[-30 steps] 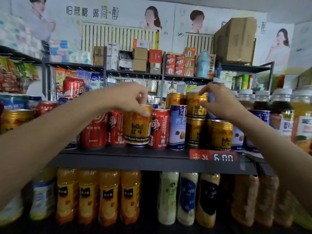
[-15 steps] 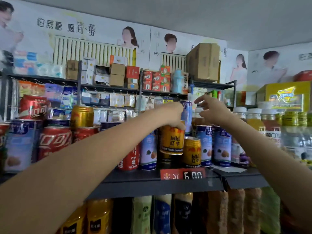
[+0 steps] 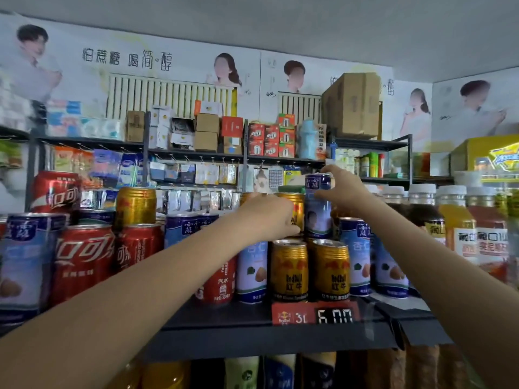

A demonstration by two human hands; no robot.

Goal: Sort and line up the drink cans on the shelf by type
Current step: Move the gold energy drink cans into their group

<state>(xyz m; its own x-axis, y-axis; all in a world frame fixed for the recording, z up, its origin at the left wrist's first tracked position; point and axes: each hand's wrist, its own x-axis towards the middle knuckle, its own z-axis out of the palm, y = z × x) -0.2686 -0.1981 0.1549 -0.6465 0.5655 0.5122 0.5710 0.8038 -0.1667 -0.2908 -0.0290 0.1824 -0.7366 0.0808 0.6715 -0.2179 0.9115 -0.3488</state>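
On the black shelf [image 3: 224,343] stand mixed cans: red cola cans [image 3: 81,259], blue-and-white almond drink cans [image 3: 251,270] and gold Red Bull cans [image 3: 289,270]. My left hand [image 3: 269,214] grips a gold Red Bull can [image 3: 296,209] in the upper layer, above the two gold cans at the front. My right hand [image 3: 345,189] holds a blue can [image 3: 318,211] right beside it, fingers over its top and thumb on its side. What the two held cans stand on is hidden.
A red price tag [image 3: 314,315] sits on the shelf edge. Capped juice bottles [image 3: 455,228] crowd the right end. More cans are stacked at the left, one gold can [image 3: 136,204] and one cola can [image 3: 54,190] on top. Bottles fill the shelf below [image 3: 241,372].
My left hand lifted the gold can from the front row up to the upper layer at the right. My right hand closed round the blue can beside it. The view shifted right.
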